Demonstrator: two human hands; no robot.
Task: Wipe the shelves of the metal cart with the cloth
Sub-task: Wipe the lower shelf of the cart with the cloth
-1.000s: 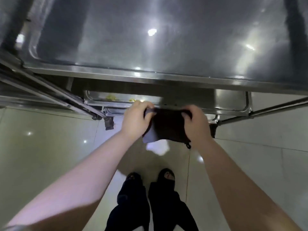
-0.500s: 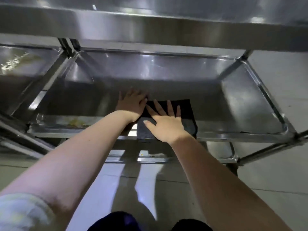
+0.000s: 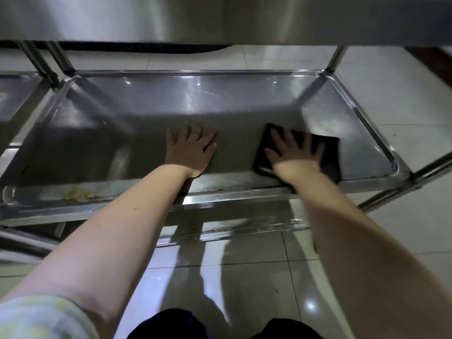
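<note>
The metal cart's middle shelf (image 3: 220, 104) is a shiny steel tray with a raised rim, seen under the top shelf (image 3: 220, 18). A dark folded cloth (image 3: 327, 152) lies on the shelf's right half, near the front rim. My right hand (image 3: 293, 150) presses flat on the cloth with fingers spread. My left hand (image 3: 190, 148) rests flat on the bare steel at the shelf's middle, apart from the cloth.
Yellowish crumbs (image 3: 78, 193) lie on the shelf's front left rim. A lower shelf edge (image 3: 244, 226) shows beneath. Upright posts (image 3: 337, 57) stand at the corners; another cart's shelf (image 3: 14, 91) adjoins on the left. Glossy tiled floor (image 3: 403, 99) surrounds the cart.
Both hands held the cloth in the air, then laid it on the middle shelf. My right hand has since slid the cloth to the right, away from my left hand.
</note>
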